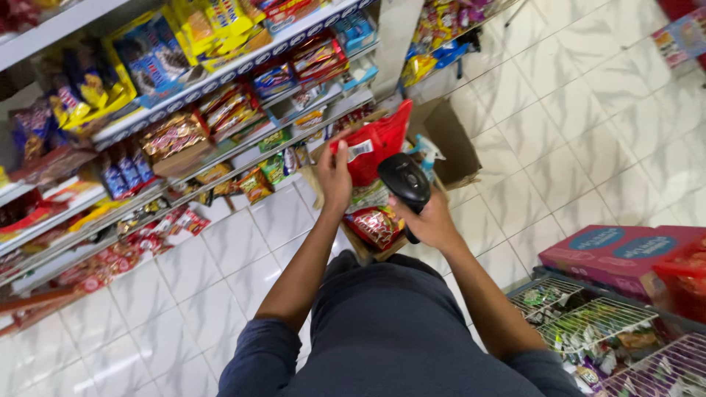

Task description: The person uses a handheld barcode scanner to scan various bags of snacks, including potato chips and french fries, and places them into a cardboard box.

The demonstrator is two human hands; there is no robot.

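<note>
Item: red snack packet (373,147), above the open carton (448,140); we judge it light, crinkly, slippery; our left hand (335,176) pinches its edge; our right hand (430,220) is closed round a black barcode scanner (404,184).

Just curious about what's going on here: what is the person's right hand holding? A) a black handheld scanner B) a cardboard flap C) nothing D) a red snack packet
A: the right hand grips a black handheld scanner, aimed toward the red packet that the left hand holds up over the open cardboard box.
</note>
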